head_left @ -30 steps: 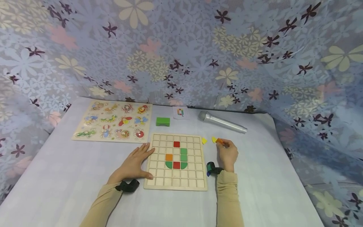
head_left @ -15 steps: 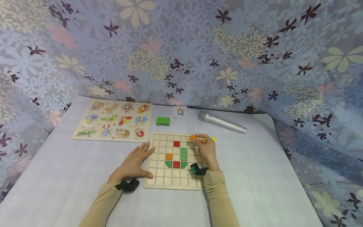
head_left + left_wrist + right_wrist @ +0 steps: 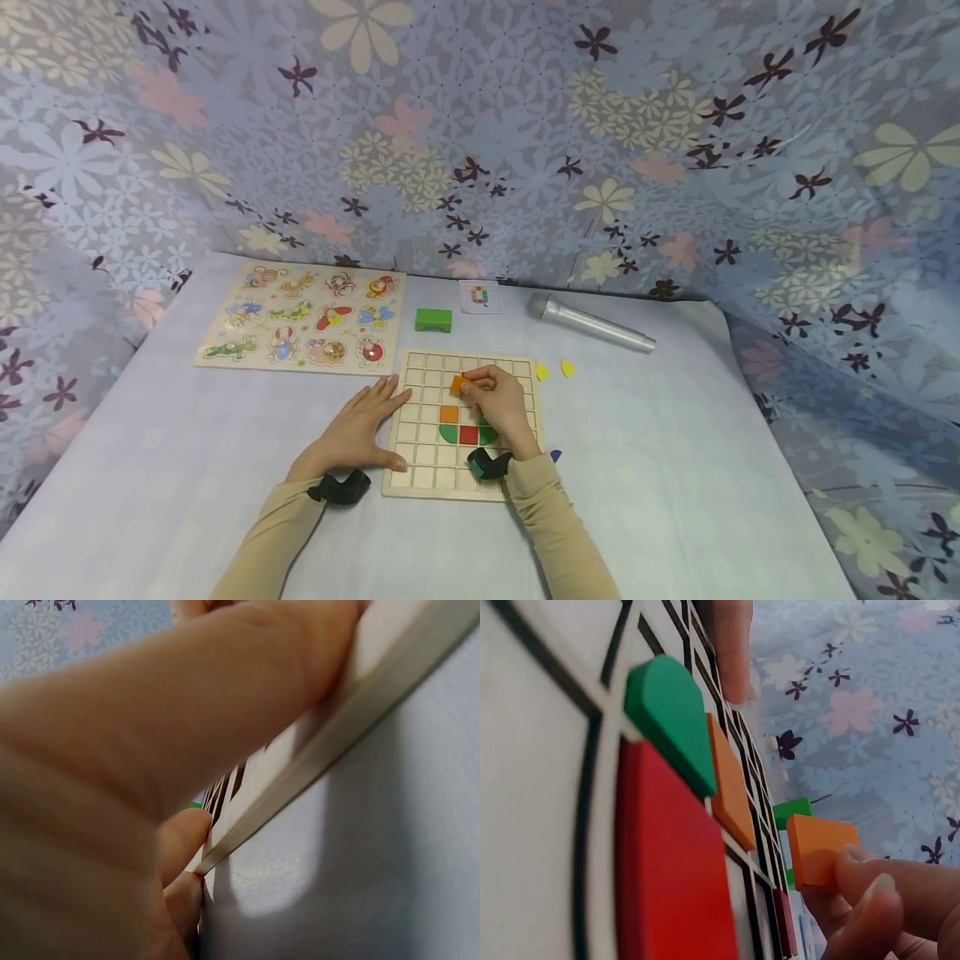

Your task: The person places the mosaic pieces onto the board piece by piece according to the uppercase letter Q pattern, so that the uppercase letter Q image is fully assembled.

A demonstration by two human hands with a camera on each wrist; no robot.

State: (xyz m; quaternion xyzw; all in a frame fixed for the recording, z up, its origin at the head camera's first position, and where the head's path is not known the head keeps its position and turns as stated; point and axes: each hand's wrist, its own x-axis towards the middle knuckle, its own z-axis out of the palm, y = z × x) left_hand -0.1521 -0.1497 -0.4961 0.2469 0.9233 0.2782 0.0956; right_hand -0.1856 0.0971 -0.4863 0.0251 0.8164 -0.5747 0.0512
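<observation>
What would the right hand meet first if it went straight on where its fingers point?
Probably the wooden grid board, below the orange square tile the right hand pinches; depth between them is unclear.

I count 1 grid board (image 3: 425, 455). On/over it: 2 orange squares (image 3: 448, 414); red squares (image 3: 468, 435), greens part-covered, can't tally. Right of it: 2 yellow pieces (image 3: 542, 372), 1 blue piece (image 3: 556, 456) showing. Beyond it: 1 mic (image 3: 596, 322), 1 card (image 3: 480, 298), 1 green block (image 3: 433, 321), 1 bug puzzle (image 3: 392, 340).
</observation>
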